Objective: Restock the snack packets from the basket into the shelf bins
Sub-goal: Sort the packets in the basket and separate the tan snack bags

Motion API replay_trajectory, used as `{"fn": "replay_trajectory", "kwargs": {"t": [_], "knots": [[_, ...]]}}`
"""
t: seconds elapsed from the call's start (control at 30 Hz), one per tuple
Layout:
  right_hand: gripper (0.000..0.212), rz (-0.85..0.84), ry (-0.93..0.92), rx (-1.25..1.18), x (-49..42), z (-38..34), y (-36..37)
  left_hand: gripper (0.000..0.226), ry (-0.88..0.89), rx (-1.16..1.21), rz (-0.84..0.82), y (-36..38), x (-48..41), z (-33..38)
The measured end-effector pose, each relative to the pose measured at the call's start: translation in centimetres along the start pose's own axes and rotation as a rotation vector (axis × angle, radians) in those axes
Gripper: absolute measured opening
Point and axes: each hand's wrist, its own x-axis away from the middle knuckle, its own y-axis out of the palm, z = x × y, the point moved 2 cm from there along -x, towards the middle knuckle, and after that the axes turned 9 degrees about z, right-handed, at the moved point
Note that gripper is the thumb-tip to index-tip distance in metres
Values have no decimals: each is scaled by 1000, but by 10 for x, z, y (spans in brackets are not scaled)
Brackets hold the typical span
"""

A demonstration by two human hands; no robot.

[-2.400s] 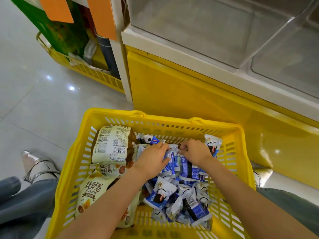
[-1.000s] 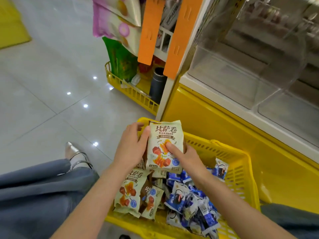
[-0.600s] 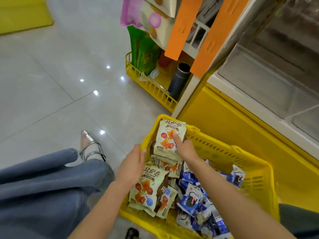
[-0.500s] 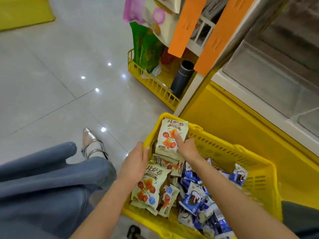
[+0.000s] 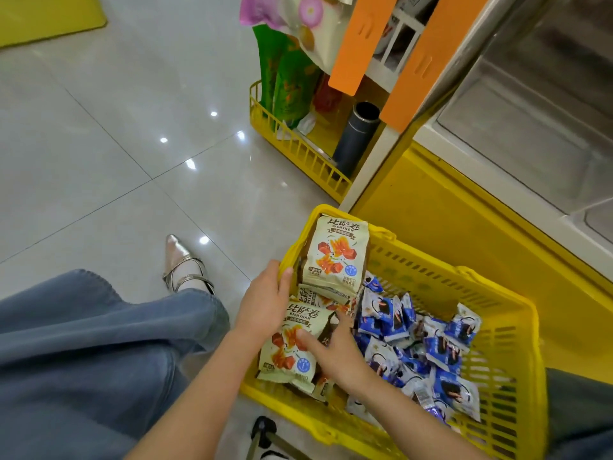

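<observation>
A yellow plastic basket [image 5: 497,295] stands on the floor against the shelf base. Its left side holds cream snack packets with orange-red print, its right side several small blue-and-white packets [image 5: 399,322]. One cream packet [image 5: 338,254] leans upright in the far left corner. My right hand [image 5: 336,355] pinches the nearest cream packet [image 5: 288,355], thumb on its front and fingers at its right edge. My left hand [image 5: 265,303] lies with straight fingers against the packets at the basket's left rim. Clear shelf bins [image 5: 530,127] sit up on the right.
The yellow shelf base [image 5: 447,210] rises behind the basket. A low yellow wire rack [image 5: 298,151] at its left end holds green bags and a dark cylinder [image 5: 356,137]. Orange tags [image 5: 361,38] hang above. My jeans leg and silver shoe [image 5: 180,263] are at left.
My right hand left the upright packet in the far corner and drew back onto the nearest cream packet. My left hand stayed at the basket's left rim.
</observation>
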Motion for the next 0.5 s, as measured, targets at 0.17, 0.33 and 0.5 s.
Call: {"fn": "replay_trajectory", "kwargs": {"t": [0.17,0.33,0.5], "knots": [[57,62,146,-69,-14,10,0,25,-1,9,1,0,0,0],[63,64,47,174,1,39,-10,26,-18,34,-1,1,-1,-2],[68,59,199,-81,1,40,4,27,-7,9,5,1,-2,-2]]}}
